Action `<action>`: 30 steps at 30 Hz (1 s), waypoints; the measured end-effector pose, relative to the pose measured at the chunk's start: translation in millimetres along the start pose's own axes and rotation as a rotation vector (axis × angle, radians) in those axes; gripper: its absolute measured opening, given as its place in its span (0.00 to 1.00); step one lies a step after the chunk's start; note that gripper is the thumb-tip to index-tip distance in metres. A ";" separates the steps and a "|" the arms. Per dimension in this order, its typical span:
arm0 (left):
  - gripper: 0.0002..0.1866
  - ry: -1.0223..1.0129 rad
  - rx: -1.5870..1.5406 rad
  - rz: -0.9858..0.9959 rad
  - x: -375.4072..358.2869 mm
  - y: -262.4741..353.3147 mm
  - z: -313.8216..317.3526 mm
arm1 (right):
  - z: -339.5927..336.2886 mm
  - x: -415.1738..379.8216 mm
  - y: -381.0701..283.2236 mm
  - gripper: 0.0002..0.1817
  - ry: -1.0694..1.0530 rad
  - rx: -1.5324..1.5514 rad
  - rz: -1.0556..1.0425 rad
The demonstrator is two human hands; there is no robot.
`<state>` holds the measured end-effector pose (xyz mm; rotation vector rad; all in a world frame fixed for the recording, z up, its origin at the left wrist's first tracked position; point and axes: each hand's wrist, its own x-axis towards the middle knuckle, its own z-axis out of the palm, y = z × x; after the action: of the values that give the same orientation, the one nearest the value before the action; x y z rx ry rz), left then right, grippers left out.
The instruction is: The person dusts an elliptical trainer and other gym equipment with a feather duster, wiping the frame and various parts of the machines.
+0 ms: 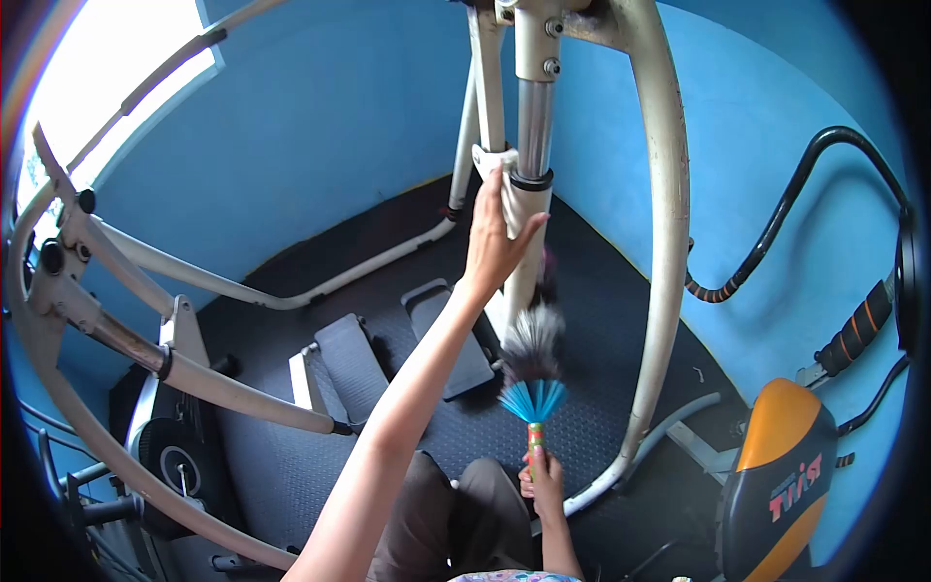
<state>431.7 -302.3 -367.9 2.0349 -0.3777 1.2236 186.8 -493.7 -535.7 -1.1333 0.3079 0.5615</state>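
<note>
My left hand (497, 247) reaches up to a cream machine post (529, 211) with a chrome rod above it. Its fingers are stretched upward along the white bracket (493, 157), and the thumb is spread across the front of the post. Low in front of my knees, my right hand (544, 483) is wrapped round the green and red handle of a duster (534, 335). The duster points upward, with blue bristles at its base and fluffy grey, white and dark ones above. Its blurred tip lies beside the lower end of the post.
Two dark foot plates (352, 364) sit low over the black textured mat (281, 436). A curved cream frame tube (664, 242) rises to the right of the duster. More tubing and a cylinder (242, 393) stand at left. An orange and grey twister machine (784, 475) is at lower right.
</note>
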 end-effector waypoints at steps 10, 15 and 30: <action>0.35 -0.098 -0.096 0.040 38.2 -6.1 1.2 | 53.1 -37.9 -58.2 0.20 0.046 -0.044 -0.190; 0.29 -0.177 -0.152 -0.094 49.3 1.2 -6.6 | 118.9 -94.3 -106.5 0.20 0.186 -0.006 -0.022; 0.24 -0.217 -0.853 -0.951 155.8 62.6 -59.0 | 182.6 -201.3 -262.9 0.21 0.331 -0.113 -0.046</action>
<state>436.6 -286.9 -190.6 1.2871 0.0168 0.1739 161.6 -460.8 -159.8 -1.3413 0.5393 0.3526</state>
